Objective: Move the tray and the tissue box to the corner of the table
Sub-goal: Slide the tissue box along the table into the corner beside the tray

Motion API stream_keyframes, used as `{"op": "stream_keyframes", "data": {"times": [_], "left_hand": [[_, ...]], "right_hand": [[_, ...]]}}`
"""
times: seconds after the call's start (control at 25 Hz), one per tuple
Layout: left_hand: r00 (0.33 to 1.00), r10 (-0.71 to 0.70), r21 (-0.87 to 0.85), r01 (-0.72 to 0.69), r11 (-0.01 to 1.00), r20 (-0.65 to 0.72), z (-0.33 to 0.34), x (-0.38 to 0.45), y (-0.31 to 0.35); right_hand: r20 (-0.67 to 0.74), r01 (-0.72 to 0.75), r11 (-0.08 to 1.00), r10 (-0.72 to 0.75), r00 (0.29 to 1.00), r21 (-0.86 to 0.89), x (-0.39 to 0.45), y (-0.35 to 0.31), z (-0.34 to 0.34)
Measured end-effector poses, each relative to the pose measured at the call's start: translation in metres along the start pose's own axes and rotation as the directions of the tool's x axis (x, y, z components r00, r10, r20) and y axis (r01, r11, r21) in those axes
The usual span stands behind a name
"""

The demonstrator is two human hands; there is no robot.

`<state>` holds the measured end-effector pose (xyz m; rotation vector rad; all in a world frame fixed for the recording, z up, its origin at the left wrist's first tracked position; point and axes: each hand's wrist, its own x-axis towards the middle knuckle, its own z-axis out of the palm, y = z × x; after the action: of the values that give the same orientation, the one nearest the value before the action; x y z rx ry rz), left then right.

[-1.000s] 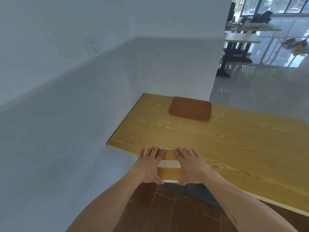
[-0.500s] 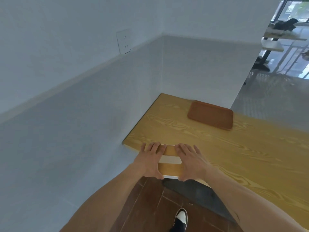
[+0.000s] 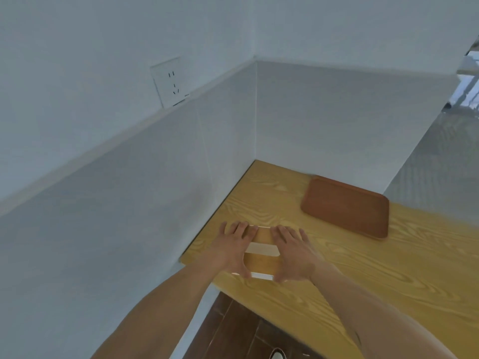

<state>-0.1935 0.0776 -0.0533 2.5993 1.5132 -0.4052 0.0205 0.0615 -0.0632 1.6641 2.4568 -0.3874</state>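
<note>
Carried inward, tissue box point(image 3: 261, 251) sits between both hands' fingers point(image 3: 239, 230).

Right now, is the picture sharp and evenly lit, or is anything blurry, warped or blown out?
Head view: soft overall, with wide-angle bending of the wall trim; the top right window area is blown out; the tissue box, tray, left hand and right hand sit in flat light with only faint shadows.
</note>
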Motion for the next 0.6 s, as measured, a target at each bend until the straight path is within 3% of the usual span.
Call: {"op": "stream_keyframes", "data": {"times": [0.6], "left_hand": [[0.985, 0.099, 0.010, -0.101, 0.995, 0.141, -0.019, 0.165, -0.068]], "right_hand": [[0.077, -0.142, 0.986, 0.135, 0.988, 0.086, 0.134, 0.065, -0.014]]}}
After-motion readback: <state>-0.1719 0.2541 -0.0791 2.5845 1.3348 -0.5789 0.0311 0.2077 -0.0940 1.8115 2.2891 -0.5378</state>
